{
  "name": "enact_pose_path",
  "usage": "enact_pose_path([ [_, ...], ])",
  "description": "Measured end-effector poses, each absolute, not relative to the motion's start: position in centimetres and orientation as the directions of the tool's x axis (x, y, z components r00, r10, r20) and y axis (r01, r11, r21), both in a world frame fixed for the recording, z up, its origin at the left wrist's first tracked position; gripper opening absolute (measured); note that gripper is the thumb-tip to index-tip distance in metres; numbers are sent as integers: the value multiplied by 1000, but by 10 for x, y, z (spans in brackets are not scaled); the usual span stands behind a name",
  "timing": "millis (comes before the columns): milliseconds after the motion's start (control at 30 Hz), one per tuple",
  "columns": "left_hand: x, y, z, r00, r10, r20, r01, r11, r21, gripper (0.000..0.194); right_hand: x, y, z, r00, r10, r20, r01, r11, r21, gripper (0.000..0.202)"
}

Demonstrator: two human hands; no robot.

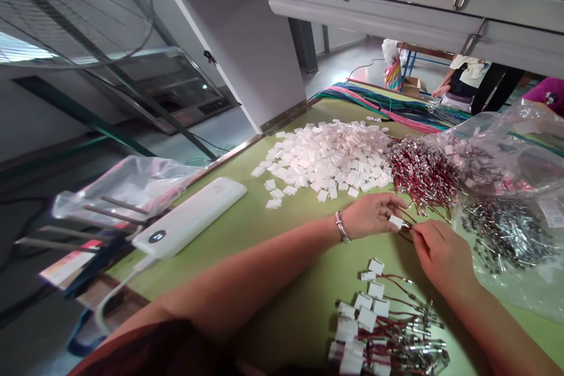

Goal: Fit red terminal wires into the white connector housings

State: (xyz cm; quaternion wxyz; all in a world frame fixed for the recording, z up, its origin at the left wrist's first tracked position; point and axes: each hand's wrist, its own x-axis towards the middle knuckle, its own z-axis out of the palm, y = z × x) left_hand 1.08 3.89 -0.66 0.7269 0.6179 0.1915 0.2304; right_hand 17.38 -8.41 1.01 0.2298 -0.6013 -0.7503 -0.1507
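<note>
In the head view I have both bare hands close together over a yellow-green tabletop (273,270). My left hand (374,214), with a silver metal bracelet (341,227) at its wrist, is partly curled, its fingertips closed on a small, white, rectangular plastic connector (395,221). My right hand (440,249) is nearly closed, thumb and forefinger pinching a thin dark-red wire (412,232) just beside that connector; I cannot tell how far the wire's end sits inside it. Beyond my left hand spreads a wide heap of loose white plastic housings (330,155). Just beyond both hands lies a pile of short red leads with silvery metal ends (423,176). To the right of my right hand, crumpled clear plastic bags (546,270) lie around dark, shiny metal-ended pieces (506,232). Nearer me, below the hands, sit grouped white connectors with red wires and metal tips (365,317). Well to the left of my left hand, a long white power bank (189,217) lies at the table edge, a white cable (117,294) running from it. Farthest beyond the hands stretch long green, blue and pink wires (388,108), and a seated person in a pale top (469,73) shows in the background.
</note>
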Motion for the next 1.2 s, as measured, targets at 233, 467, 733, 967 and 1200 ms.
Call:
enact_pose_path([
  [233,11,34,-6,842,538,-27,-53,132,990,16,173,-85,7,-173,888,425,946,270,-178,21],
  [467,8,32,-11,867,493,-67,2,132,991,15,170,-88,-5,-141,936,323,916,247,-315,15],
  [733,16,21,-14,790,613,11,-241,294,925,34,172,-90,-5,69,940,334,840,126,-528,18],
  [967,21,11,-12,734,660,158,-250,46,967,21,173,-89,-3,151,945,291,776,70,-627,23],
  [1200,-2,46,17,953,277,124,7,-428,904,19,164,-88,-1,-57,980,192,804,159,-573,20],
])
